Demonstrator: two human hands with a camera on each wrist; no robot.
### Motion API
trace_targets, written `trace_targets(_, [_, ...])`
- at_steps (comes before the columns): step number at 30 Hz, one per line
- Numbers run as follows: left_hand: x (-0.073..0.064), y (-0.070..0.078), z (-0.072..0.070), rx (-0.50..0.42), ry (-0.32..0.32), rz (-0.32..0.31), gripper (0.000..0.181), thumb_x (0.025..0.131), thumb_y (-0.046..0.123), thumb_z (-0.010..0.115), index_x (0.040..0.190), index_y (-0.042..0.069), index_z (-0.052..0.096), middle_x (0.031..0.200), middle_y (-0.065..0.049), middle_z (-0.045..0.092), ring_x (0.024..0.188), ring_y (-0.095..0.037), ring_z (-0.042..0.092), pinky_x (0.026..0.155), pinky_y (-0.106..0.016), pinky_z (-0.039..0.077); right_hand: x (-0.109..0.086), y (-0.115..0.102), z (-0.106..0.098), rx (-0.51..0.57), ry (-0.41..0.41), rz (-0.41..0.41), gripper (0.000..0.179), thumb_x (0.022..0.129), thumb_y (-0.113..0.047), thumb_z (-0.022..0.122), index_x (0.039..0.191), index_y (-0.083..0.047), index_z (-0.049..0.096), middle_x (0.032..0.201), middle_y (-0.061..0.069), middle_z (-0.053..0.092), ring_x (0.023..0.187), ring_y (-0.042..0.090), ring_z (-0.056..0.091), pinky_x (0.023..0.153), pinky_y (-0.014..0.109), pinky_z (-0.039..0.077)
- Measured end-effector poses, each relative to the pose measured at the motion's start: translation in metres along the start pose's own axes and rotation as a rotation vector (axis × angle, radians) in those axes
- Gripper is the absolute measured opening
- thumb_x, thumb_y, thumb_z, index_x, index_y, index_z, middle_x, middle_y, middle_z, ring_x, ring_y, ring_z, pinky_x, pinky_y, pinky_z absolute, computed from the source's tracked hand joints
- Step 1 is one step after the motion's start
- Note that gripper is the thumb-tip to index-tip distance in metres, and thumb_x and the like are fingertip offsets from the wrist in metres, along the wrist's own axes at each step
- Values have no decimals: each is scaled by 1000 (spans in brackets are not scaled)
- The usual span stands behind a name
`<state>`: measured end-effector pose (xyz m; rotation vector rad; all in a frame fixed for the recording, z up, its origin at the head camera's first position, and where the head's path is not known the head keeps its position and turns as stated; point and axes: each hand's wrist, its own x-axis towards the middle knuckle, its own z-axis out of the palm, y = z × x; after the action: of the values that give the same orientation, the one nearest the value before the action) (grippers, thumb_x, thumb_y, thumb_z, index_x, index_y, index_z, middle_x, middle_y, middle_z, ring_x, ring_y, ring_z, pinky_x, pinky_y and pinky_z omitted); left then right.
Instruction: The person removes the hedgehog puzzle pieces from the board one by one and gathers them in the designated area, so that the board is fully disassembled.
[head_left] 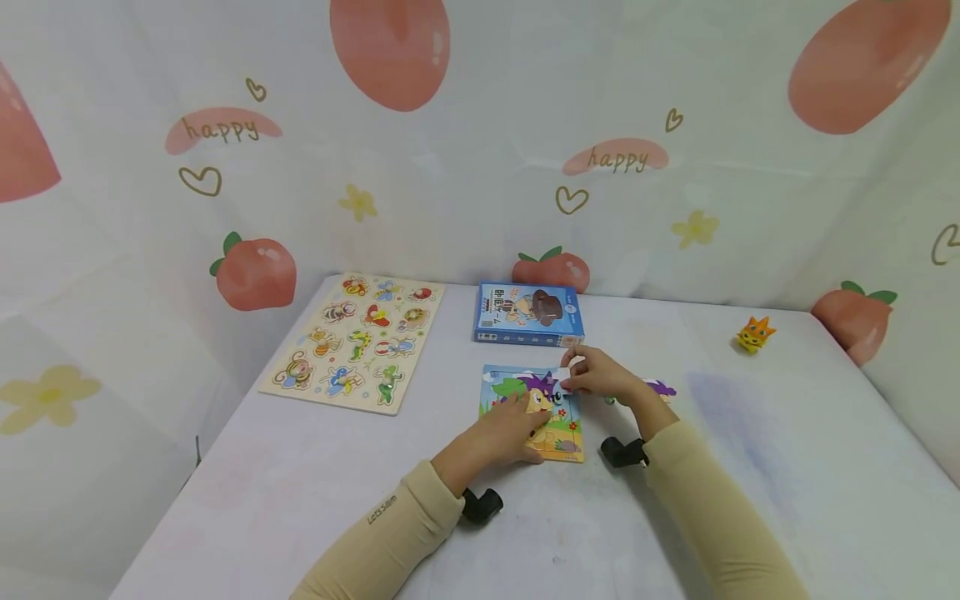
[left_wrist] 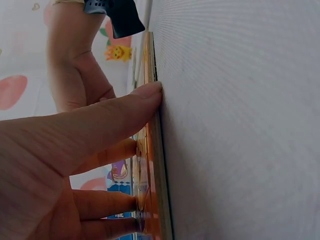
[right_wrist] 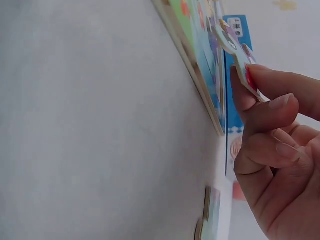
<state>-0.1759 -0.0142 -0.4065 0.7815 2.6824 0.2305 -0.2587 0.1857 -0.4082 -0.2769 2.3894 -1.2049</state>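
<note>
A small jigsaw puzzle board [head_left: 566, 435] with a cartoon hedgehog picture lies flat on the white table. My left hand [head_left: 501, 430] rests on its left part, fingers fairly straight. In the left wrist view, the thumb [left_wrist: 142, 95] touches the board's near edge and the other fingertips press on its face. Between thumb and finger, my right hand [head_left: 600, 373] pinches a flat jigsaw piece [right_wrist: 242, 67], tilted over the board's upper right corner. Loose jigsaw pieces [head_left: 662, 387] lie right of the board, partly hidden behind the right wrist.
Behind the puzzle lies a blue box [head_left: 528, 315]. A wooden peg board [head_left: 360, 337] with insect pictures is at the back left. An orange and yellow toy figure [head_left: 753, 335] stands at the back right. A printed curtain [head_left: 465, 183] hangs behind the table.
</note>
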Motion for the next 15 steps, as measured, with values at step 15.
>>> trace_targets(15, [-4,1,-2,-2,16,15,65,83,42,66,140,22,43,151,-15,31,141,-34,26,113,-44,29,-24,24,-26,37,133,16,36,90,-14,61,120,0,49,85,5,57,70,14,50,60,21,46])
